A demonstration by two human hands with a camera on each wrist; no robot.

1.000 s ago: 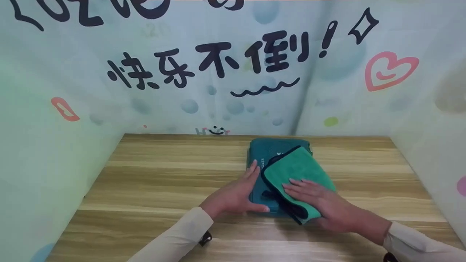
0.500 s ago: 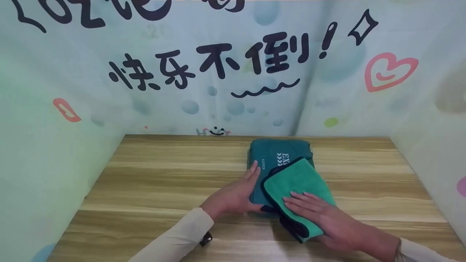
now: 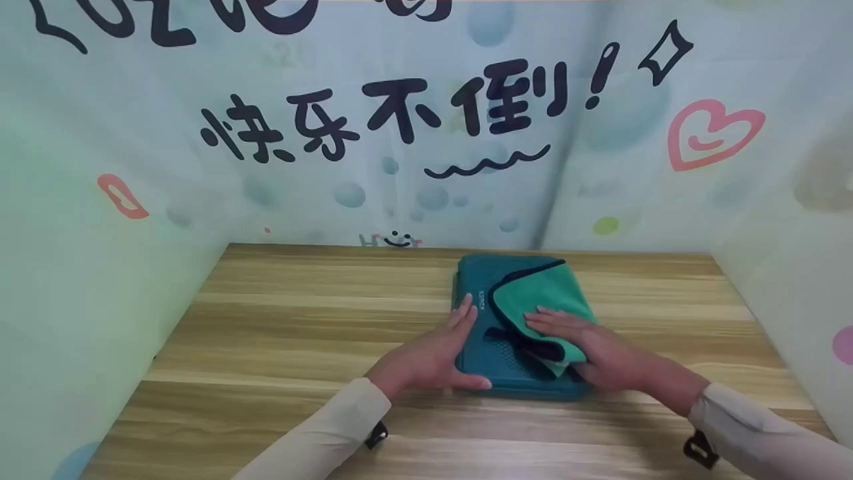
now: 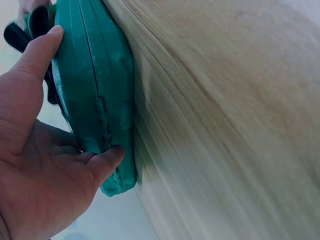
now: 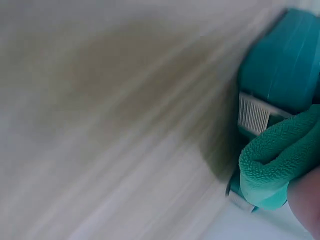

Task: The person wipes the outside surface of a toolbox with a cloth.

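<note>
A teal zippered case lies flat on the wooden table, with its zip along the side in the left wrist view. My left hand rests spread against the case's left side and near left corner, fingers extended and thumb along the near edge. On top of the case is a folded green cloth with dark edging and a dark underside. My right hand lies over the cloth with fingers extended, pressing it to the lid. In the right wrist view, the fluffy cloth fold hangs beside a ribbed light-coloured part of the case.
The wooden table stretches left and right of the case. Printed fabric walls with lettering and drawings stand at the back and both sides. The case sits close to the back wall.
My right hand first drew the cloth toward me across the case, then moved it back up toward the far end. The left hand and case have stayed put.
</note>
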